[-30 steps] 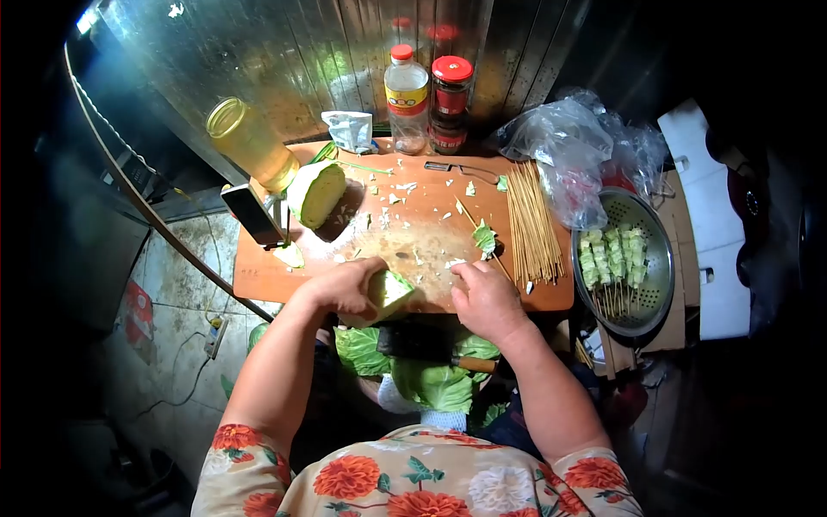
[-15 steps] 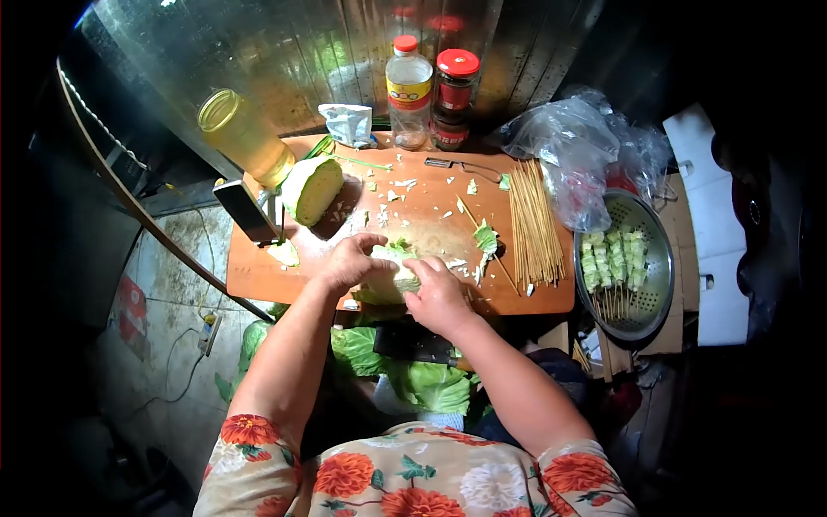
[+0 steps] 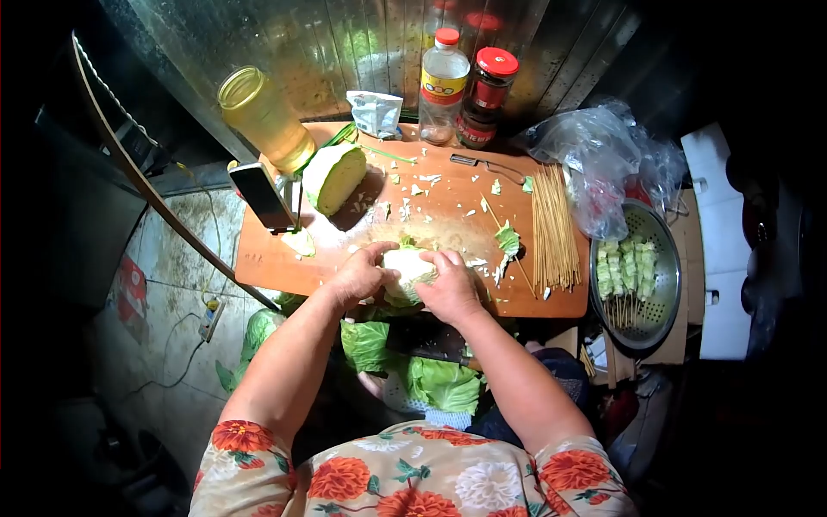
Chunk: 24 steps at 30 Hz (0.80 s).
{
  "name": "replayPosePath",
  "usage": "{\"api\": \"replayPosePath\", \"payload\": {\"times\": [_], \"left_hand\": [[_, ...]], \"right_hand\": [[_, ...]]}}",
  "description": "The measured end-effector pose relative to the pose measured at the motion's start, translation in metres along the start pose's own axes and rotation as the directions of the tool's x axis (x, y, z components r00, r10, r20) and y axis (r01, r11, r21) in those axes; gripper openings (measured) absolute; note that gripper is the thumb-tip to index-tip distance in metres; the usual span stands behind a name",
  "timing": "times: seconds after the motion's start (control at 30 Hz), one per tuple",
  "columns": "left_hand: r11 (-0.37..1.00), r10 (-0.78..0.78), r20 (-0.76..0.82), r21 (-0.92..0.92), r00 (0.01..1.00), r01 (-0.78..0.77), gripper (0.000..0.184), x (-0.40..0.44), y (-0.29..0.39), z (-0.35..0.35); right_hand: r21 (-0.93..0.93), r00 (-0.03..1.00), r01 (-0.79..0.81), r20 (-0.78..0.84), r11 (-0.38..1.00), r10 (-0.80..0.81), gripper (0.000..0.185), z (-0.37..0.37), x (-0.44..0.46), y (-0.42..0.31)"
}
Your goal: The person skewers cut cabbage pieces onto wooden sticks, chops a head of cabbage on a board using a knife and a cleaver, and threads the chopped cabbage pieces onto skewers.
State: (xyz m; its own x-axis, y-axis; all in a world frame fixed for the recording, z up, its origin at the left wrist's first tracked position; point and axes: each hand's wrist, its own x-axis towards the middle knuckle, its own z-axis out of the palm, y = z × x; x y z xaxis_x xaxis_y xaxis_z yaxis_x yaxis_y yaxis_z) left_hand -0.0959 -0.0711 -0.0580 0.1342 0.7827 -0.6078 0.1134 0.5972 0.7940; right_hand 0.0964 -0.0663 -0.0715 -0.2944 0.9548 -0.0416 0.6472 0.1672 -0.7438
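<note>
Between my hands, at the front edge of the wooden board [image 3: 284, 263], sits a pale green piece of cabbage [image 3: 408, 269]. My left hand [image 3: 363, 274] is curved round its left side, while my right hand [image 3: 450, 284] grips its right side with the thumb and fingers. The underside of the piece is hidden. Farther back on the left lies a cut cabbage half [image 3: 336, 178], its flat face turned right. Cabbage scraps and a loose leaf piece [image 3: 507, 240] are scattered over the board.
Bamboo skewers [image 3: 553, 228] lie at the board's right. Beyond them a metal colander [image 3: 663, 310] holds filled skewers. A phone [image 3: 261, 196], a jar of yellow liquid [image 3: 267, 121], a bottle [image 3: 443, 90] and a red-lidded jar [image 3: 493, 82] stand behind. Cabbage leaves [image 3: 444, 385] lie below the board.
The view has shifted, so the board sits slightly farther right. Both hands stay on the cabbage piece, and more of its pale face now shows between them.
</note>
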Motion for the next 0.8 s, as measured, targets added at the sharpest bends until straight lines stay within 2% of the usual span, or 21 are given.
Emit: {"api": "replayPosePath", "payload": {"times": [0.13, 0.2, 0.47, 0.6, 0.7, 0.77, 0.8], "left_hand": [[1.0, 0.003, -0.008, -0.022, 1.0, -0.003, 0.053, 0.004, -0.003, 0.001], [0.999, -0.002, -0.017, 0.032, 1.0, 0.002, 0.054, 0.004, -0.001, 0.001], [0.999, -0.002, -0.014, 0.042, 1.0, 0.003, 0.055, 0.001, 0.003, 0.002], [0.997, -0.038, -0.013, 0.06, 0.999, 0.039, 0.055, -0.002, 0.01, 0.003], [0.998, -0.045, -0.027, 0.033, 0.999, 0.046, 0.056, -0.001, 0.01, 0.003], [0.998, -0.063, -0.034, 0.018, 0.997, 0.064, 0.056, 0.004, 0.007, 0.003], [0.996, -0.083, -0.04, 0.004, 0.996, 0.084, 0.056, 0.006, 0.006, 0.002]], "right_hand": [[-0.013, 0.998, -0.052, 0.044, 0.999, 0.053, 0.047, -0.006, 0.003, -0.003], [-0.009, 0.998, -0.053, 0.046, 0.999, 0.053, 0.048, -0.007, 0.003, -0.003], [0.02, 0.993, -0.117, -0.01, 0.993, 0.118, 0.042, -0.007, 0.002, -0.01], [0.069, 0.997, -0.061, -0.039, 0.996, 0.064, 0.037, -0.007, 0.003, 0.004], [0.156, 0.998, -0.043, -0.048, 0.987, 0.051, 0.037, -0.002, 0.007, 0.026], [0.408, 0.991, -0.132, 0.025, 0.903, 0.134, 0.026, -0.002, 0.009, 0.041], [0.407, 0.991, -0.132, 0.024, 0.904, 0.134, 0.026, -0.007, 0.009, 0.04]]}}
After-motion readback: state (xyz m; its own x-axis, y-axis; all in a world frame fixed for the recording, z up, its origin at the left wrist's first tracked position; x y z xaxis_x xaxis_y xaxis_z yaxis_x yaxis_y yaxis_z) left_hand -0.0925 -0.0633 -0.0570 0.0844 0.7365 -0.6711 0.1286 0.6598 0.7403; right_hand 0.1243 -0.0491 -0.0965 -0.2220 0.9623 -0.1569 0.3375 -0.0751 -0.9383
